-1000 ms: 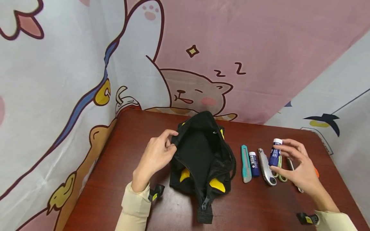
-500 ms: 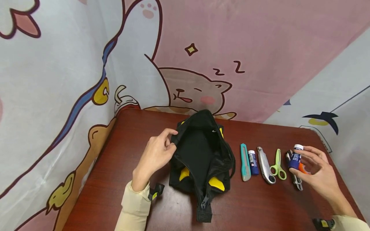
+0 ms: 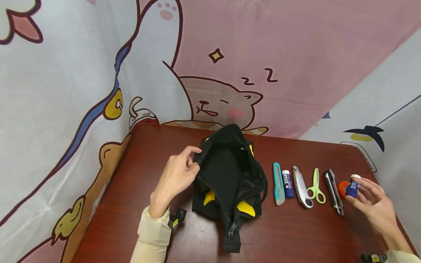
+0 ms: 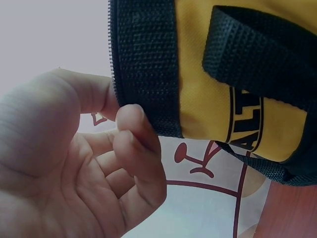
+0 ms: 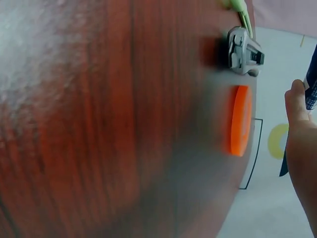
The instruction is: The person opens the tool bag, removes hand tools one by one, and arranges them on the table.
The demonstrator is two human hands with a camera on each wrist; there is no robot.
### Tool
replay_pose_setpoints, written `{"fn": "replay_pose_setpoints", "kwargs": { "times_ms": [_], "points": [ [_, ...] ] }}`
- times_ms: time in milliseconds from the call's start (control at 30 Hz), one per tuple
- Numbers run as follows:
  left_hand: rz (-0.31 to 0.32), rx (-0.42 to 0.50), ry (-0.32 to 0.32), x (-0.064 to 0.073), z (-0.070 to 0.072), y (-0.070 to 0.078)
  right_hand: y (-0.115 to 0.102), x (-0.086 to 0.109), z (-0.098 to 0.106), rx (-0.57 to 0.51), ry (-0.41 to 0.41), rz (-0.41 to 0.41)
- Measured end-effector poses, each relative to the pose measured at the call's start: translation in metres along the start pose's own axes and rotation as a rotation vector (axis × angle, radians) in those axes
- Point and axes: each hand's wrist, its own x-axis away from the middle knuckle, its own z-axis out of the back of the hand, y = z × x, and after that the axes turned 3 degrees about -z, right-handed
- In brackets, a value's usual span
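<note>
A black and yellow zippered bag (image 3: 227, 171) lies on the table with its mouth wide apart. My left hand (image 3: 175, 173) pinches the left edge of that mouth; the left wrist view shows thumb and finger at the zipper tape (image 4: 147, 64). At the far right, my right hand (image 3: 376, 206) holds a blue glue stick with a white cap (image 3: 353, 188) between thumb and fingers. The stick is above the table, close to an orange round object (image 3: 341, 189). In the right wrist view the glue stick (image 5: 311, 82) is cut off by the frame edge.
Right of the bag lie a teal utility knife (image 3: 278, 184), another glue stick (image 3: 288, 185), a grey utility knife (image 3: 301, 188), green scissors (image 3: 316, 188) and a dark-and-silver utility knife (image 3: 334, 191). Printed cloth (image 3: 296, 65) hangs behind the table (image 3: 286, 233).
My right hand has carried the glue stick rightward, past the scissors and the dark-and-silver knife, uncovering both. My left hand stays at the bag's edge.
</note>
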Motion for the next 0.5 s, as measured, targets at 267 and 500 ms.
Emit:
{"fn": "replay_pose_setpoints", "kwargs": {
  "times_ms": [267,500],
  "points": [
    [0.0,-0.009,0.006,0.0,0.0,0.0,0.01,-0.002,0.023,0.453,0.097,-0.114],
    [-0.006,-0.01,0.009,0.0,0.0,-0.001,0.014,-0.009,0.048,0.719,0.04,-0.135]
  ]
}}
